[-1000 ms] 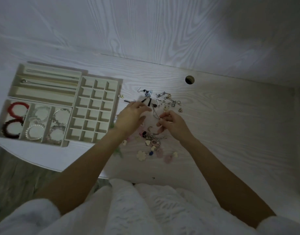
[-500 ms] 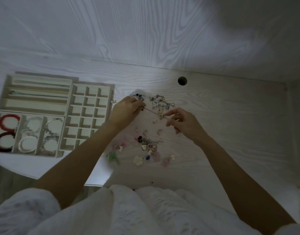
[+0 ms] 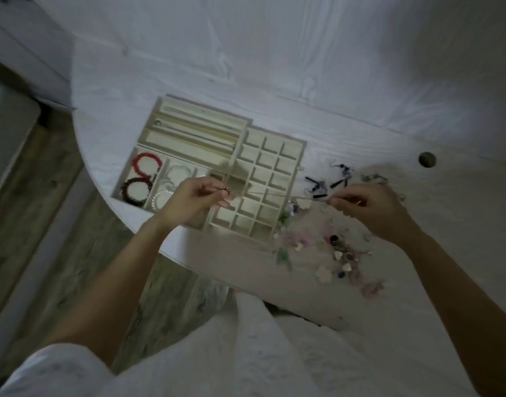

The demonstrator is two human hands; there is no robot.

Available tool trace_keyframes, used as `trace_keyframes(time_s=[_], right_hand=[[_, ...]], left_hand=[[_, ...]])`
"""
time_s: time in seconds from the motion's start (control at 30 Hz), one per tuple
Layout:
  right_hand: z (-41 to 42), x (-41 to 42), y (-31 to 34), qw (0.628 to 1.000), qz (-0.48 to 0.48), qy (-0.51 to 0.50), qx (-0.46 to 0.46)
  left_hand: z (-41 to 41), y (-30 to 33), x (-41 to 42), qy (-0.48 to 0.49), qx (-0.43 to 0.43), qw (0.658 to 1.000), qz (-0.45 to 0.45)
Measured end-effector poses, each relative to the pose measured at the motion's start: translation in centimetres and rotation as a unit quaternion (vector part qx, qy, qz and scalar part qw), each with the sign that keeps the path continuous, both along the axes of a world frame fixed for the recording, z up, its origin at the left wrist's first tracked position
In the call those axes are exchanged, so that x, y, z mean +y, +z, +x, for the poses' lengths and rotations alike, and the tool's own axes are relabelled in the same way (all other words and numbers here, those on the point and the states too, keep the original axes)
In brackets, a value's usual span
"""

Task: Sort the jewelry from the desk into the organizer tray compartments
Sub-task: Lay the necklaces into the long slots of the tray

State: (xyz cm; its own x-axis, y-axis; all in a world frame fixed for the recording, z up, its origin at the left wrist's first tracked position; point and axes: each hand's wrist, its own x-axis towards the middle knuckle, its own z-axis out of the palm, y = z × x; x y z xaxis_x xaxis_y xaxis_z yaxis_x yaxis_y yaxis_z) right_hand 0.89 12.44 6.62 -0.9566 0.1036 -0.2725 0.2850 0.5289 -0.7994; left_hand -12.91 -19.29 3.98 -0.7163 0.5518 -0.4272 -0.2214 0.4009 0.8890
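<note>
Necklace chain (image 3: pixel 277 194): thin, silver-looking, pulled into a nearly straight line between both hands, held above the desktop. Long axis runs left-right, roughly parallel to the desk's near edge. It spans over the grid of small square compartments in the organizer tray (image 3: pixel 300 150). Too fine and blurred to make out links or any pendant.

Left hand (image 3: pixel 196 200): fingertips pinched on the chain's left end, over the boundary between the bracelet section and the small grid. Right hand (image 3: pixel 372 207): fingers curled, pinching the right end, just past the tray's right edge, over the loose jewelry pile (image 3: pixel 337 247).

Key relation: the long slots (image 3: pixel 194 130) lie at the tray's far-left corner, beyond the left hand and away from the person. Their axis runs close to the chain's present line, tilted only slightly. Left hand is the nearer one; the right must travel across the whole grid. Judgement: the chain wants carrying leftward and away, kept taut, then lowering into a slot lengthwise. Two slots seem to hold thin pieces already; the nearest looks bare.

Bracelet section at the tray's near-left corner: red bracelet (image 3: pixel 145 164), dark beaded bracelet (image 3: pixel 135 190), pale pearl-like ones beside them.

Pile on the desk right of the tray remains large, so sorting looks to be in its early part
</note>
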Motion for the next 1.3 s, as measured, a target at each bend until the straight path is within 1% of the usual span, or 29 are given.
trace_keyframes(time_s=[0.07,0.13,0.2,0.23,0.33,0.4,0.5,0.6,0.63,0.73,0.83,0.93,1.13,1.3], right_hand=[[-1.9,-2.9,-0.7,0.999,-0.024,-0.023,0.017],[-4.0,-5.5,-1.5,0.998,-0.020,-0.043,0.044],[-6.3,-8.0,-2.2,0.996,0.002,-0.058,0.070],[-7.6,-9.3,-2.6,0.995,0.016,-0.063,0.078],[-11.4,-12.4,-3.4,0.990,0.068,-0.074,0.098],[-13.6,-13.9,-3.8,0.990,0.080,-0.089,0.078],[-16.3,-14.9,-4.7,0.985,0.100,-0.119,0.068],[-17.7,-15.1,-5.3,0.984,0.114,-0.124,0.054],[-17.9,-15.1,-5.4,0.984,0.115,-0.126,0.053],[-18.4,-15.2,-5.6,0.983,0.115,-0.140,0.039],[-18.8,-15.2,-5.8,0.981,0.133,-0.135,0.038],[-19.3,-15.6,-6.1,0.978,0.173,-0.110,0.046],[-20.0,-15.9,-6.4,0.968,0.241,-0.067,0.026],[-20.0,-16.3,-6.3,0.957,0.286,-0.015,0.052]], left_hand=[[-1.5,0.2,-3.3,0.042,0.011,0.999,0.006],[-3.6,0.1,-6.2,0.050,0.042,0.998,-0.009],[-6.5,-0.1,-8.7,0.020,0.105,0.993,-0.056],[-8.2,-0.2,-9.6,0.000,0.156,0.984,-0.087],[-13.0,-0.4,-10.9,-0.037,0.315,0.934,-0.166],[-15.8,-1.1,-11.0,-0.058,0.394,0.893,-0.208],[-19.3,-2.6,-10.9,-0.099,0.450,0.857,-0.232],[-21.4,-3.9,-11.0,-0.125,0.497,0.822,-0.248],[-21.8,-4.1,-11.0,-0.127,0.507,0.816,-0.247],[-22.7,-4.5,-11.2,-0.134,0.513,0.814,-0.237],[-23.2,-4.9,-11.2,-0.154,0.521,0.801,-0.250],[-23.7,-4.9,-11.0,-0.160,0.501,0.807,-0.268],[-24.7,-4.5,-10.5,-0.230,0.480,0.802,-0.272],[-24.7,-3.8,-10.4,-0.229,0.468,0.803,-0.289]])
